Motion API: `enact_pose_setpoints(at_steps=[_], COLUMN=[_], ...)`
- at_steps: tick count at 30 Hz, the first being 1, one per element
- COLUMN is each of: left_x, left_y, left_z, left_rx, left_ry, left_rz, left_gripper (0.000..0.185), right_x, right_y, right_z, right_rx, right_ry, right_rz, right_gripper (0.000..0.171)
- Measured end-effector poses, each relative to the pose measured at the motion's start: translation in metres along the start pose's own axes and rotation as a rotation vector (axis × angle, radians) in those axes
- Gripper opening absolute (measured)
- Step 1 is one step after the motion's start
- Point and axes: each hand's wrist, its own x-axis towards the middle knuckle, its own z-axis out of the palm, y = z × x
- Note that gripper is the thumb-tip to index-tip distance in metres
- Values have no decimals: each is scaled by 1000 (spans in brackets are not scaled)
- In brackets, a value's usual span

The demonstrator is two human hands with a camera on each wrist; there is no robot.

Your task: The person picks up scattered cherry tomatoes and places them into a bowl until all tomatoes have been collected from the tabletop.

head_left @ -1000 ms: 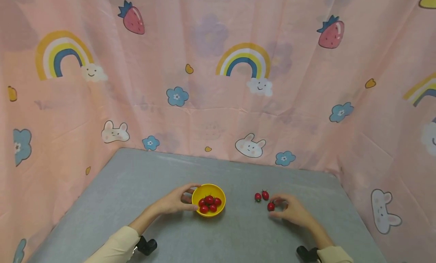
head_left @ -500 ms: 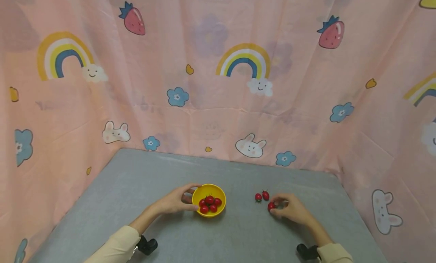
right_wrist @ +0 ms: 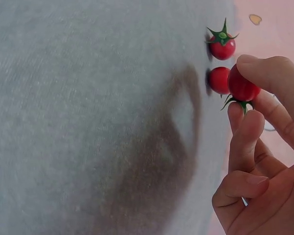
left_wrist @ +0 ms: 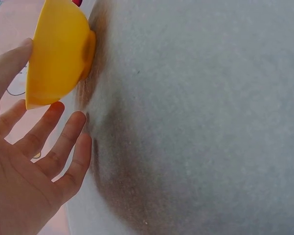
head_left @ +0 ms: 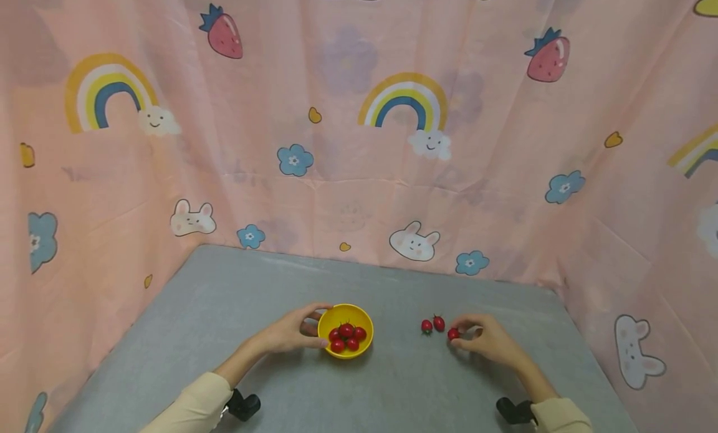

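My left hand [head_left: 291, 329] holds the yellow bowl [head_left: 349, 314] at its left side, thumb at the near rim and index finger at the far rim. In the left wrist view the other fingers are spread beside the bowl's wall. Several red cherry tomatoes [head_left: 346, 331] lie inside the bowl. My right hand [head_left: 487, 342] pinches a cherry tomato [right_wrist: 243, 84] between thumb and fingers, its green stem pointing down in the right wrist view. Beyond it, two more cherry tomatoes rest on the table, one [right_wrist: 222, 46] showing its green cap, the other [right_wrist: 218, 80] partly covered by the held one.
A grey cloth-covered table [head_left: 252, 283] spreads under both hands. Pink printed curtain [head_left: 348, 202] hangs along its back and sides. Black wrist mounts [head_left: 242, 405] sit at both sleeve ends.
My right thumb and fingers have closed on the near cherry tomato and moved it slightly right and away from the other two. My left hand and the bowl stay in place.
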Motion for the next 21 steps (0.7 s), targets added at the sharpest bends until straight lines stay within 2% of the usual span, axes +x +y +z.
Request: enact_pose_setpoints(at_steps=[9, 14, 21], left_x=[1, 1, 0], left_y=[-3, -3, 2], left_z=[1, 0, 0], left_rx=[-3, -1, -15], left_ry=[3, 1, 8], left_rz=[-1, 21, 22], left_gripper=[68, 68, 69], right_x=[4, 9, 19], right_y=[-4, -14, -21], right_z=[-1, 1, 11], right_rx=[25, 65, 115], right_ry=[-20, -33, -8], right_rz=[-52, -91, -153], right_gripper=[25, 26, 29])
